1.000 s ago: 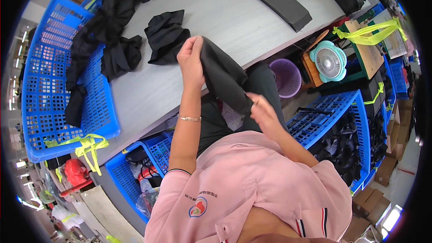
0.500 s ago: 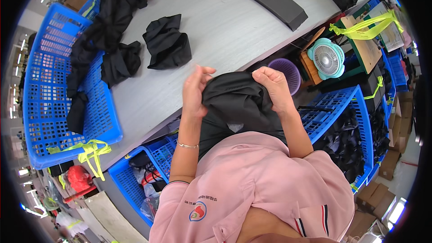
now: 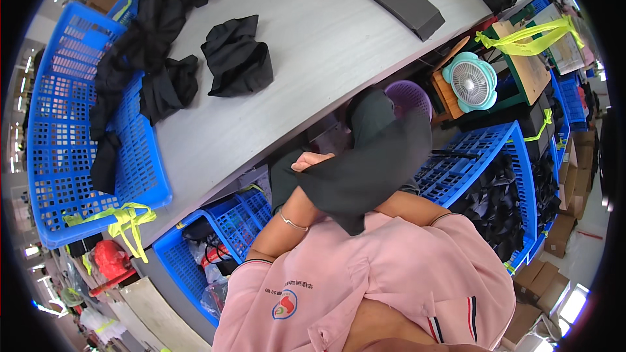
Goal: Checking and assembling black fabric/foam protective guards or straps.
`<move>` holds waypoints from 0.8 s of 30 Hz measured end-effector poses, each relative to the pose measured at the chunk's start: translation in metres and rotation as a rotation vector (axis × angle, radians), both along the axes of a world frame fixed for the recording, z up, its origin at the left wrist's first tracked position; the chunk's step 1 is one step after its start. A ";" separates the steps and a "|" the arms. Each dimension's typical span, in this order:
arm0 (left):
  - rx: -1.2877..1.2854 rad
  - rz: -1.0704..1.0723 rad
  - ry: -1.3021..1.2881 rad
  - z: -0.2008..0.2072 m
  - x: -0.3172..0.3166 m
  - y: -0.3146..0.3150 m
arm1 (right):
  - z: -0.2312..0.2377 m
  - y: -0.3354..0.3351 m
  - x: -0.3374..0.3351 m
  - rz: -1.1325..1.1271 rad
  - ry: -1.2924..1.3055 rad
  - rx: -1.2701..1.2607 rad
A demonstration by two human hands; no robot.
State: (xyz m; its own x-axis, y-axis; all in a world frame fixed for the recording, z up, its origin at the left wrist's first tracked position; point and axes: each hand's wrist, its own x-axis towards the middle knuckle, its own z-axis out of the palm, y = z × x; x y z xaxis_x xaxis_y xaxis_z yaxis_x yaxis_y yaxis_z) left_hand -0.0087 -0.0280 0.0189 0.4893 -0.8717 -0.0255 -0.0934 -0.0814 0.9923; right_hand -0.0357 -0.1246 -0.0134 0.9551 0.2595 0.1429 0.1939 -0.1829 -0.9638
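A piece of black fabric (image 3: 375, 173) hangs spread over my lap, its right part blurred by motion and a corner pointing down toward my shirt. My left hand (image 3: 313, 161) is closed at the fabric's left edge, with the fingers curled in and part of the hand behind the cloth. My right forearm (image 3: 414, 207) comes in from the right, but the cloth covers my right hand, so its fingers do not show. On the table ahead lies a crumpled black fabric piece (image 3: 236, 58), apart from both hands.
A grey-white table (image 3: 293, 39) holds a dark flat panel (image 3: 394, 1). More black fabric (image 3: 140, 45) drapes from the table into a blue basket (image 3: 55, 124) at left. A purple bin (image 3: 411, 94), a turquoise fan (image 3: 471, 83) and a blue basket (image 3: 469, 156) stand at right.
The bunched black fabric has been opened out and swung toward my body and right. Both hands have come down from the table edge; my right hand is now hidden behind it.
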 end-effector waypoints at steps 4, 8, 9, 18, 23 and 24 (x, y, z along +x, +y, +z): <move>0.454 -0.045 -0.246 0.072 0.013 -0.070 | -0.039 -0.009 -0.041 0.046 -0.293 -0.238; -0.266 0.463 0.975 0.064 0.029 -0.074 | -0.070 0.010 -0.050 0.075 -0.610 -0.474; -0.328 0.669 1.103 0.090 0.034 -0.065 | -0.072 0.013 -0.049 0.093 -0.697 -0.528; -0.423 0.959 0.636 -0.009 0.050 -0.019 | 0.049 -0.051 -0.022 -0.495 0.010 -0.008; -0.347 0.806 0.550 -0.007 0.045 -0.001 | 0.050 -0.061 -0.008 -0.030 -0.225 -0.209; -0.329 0.777 0.532 -0.008 0.044 0.004 | 0.049 -0.057 -0.015 -0.008 -0.040 -0.023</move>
